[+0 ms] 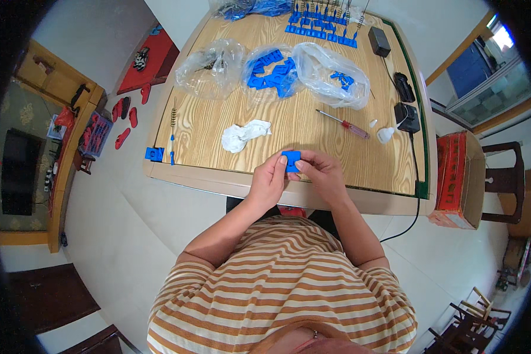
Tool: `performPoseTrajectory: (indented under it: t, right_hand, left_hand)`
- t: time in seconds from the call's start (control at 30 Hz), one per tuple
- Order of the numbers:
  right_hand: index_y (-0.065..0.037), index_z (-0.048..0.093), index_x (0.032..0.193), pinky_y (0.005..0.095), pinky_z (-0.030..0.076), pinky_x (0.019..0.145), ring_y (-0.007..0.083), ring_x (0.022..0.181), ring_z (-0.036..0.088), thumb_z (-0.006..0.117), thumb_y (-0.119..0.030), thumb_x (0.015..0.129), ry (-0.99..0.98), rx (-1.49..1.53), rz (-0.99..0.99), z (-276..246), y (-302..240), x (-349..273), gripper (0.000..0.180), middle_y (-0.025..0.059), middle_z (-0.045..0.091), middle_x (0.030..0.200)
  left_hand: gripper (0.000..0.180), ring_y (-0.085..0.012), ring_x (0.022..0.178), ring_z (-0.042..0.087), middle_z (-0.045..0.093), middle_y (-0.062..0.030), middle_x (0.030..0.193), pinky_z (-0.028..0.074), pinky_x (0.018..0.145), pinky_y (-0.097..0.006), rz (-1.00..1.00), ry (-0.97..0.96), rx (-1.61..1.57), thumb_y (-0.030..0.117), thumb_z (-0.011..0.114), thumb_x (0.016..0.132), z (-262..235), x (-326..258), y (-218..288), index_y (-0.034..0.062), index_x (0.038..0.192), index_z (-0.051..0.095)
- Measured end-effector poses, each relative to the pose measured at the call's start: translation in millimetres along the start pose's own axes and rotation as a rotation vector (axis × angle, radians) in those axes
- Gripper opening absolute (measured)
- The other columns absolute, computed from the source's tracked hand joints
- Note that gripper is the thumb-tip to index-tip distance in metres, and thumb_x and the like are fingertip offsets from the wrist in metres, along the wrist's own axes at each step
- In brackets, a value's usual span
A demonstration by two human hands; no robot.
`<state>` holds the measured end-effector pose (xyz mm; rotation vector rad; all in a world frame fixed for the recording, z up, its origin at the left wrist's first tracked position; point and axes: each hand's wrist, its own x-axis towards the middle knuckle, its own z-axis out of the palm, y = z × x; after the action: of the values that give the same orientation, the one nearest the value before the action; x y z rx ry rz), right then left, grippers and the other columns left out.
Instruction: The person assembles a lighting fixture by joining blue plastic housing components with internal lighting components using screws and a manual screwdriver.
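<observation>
Both hands meet over the table's front edge around a small blue plastic piece [291, 160], roughly square. My left hand [269, 178] grips its left side with the thumb on top. From the other side my right hand [321, 172] pinches it, thumb on its face and fingers behind. Beyond them lies a crumpled white tissue [245, 134]. A screwdriver [343, 124] with a red clear handle rests farther right. Near the left edge are another blue plastic piece [154, 154] and a thin rod with a spring [173, 133] and blue parts on it.
Clear plastic bags stand behind: one with dark bits [209, 68], one with blue pieces [271, 74], one with small blue parts [333, 74]. Several blue assemblies with springs [321, 32] line the far edge. Black adapters [406, 117] and a cable run along the right; a cardboard box [457, 180] stands beside the table.
</observation>
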<state>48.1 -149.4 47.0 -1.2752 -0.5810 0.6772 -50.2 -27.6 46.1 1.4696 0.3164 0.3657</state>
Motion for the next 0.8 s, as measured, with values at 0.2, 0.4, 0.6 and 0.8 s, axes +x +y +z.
performPoseTrajectory:
  t: [0.2,0.4,0.6,0.8]
  right_hand:
    - [0.001,0.063,0.107,0.0246,0.048,0.075,0.009,0.081,0.06,0.061,-0.005,0.085,0.021,0.041,0.039,2.3,-5.1,-1.7,0.023,0.0035,0.066,0.091]
    - [0.001,0.064,0.106,0.0252,0.046,0.08,0.0089,0.085,0.058,0.06,-0.007,0.086,0.008,0.016,0.106,1.2,-12.7,-0.3,0.022,0.0028,0.065,0.093]
    - [0.003,0.061,0.107,0.0247,0.047,0.077,0.0095,0.084,0.058,0.057,-0.012,0.089,0.007,0.021,0.088,-3.3,-12.6,3.9,0.023,0.004,0.064,0.093]
    - [0.003,0.061,0.104,0.0261,0.048,0.076,0.01,0.082,0.058,0.057,-0.015,0.091,0.019,0.025,0.099,-2.4,-13.1,5.6,0.023,0.0043,0.063,0.091]
  left_hand:
    - [0.033,-0.0055,0.064,0.055,0.061,-0.0032,0.077,0.042,0.057,-0.02,0.053,0.026,-0.002,0.021,0.036,0.1,4.6,0.0,1.0,-0.0016,0.118,0.052]
    - [0.035,-0.0096,0.068,0.058,0.061,-0.0053,0.082,0.046,0.062,-0.021,-0.041,-0.007,-0.216,0.023,0.036,0.1,2.9,2.7,2.1,-0.0025,0.119,0.051]
    - [0.035,-0.0135,0.071,0.06,0.062,-0.0089,0.09,0.049,0.068,-0.025,-0.131,-0.105,-0.381,0.018,0.035,0.098,-3.6,4.8,8.5,-0.0048,0.12,0.05]
    - [0.039,-0.0178,0.073,0.06,0.062,-0.0128,0.09,0.05,0.071,-0.029,-0.114,-0.14,-0.479,0.017,0.031,0.096,-7.8,6.9,8.9,-0.0095,0.118,0.048]
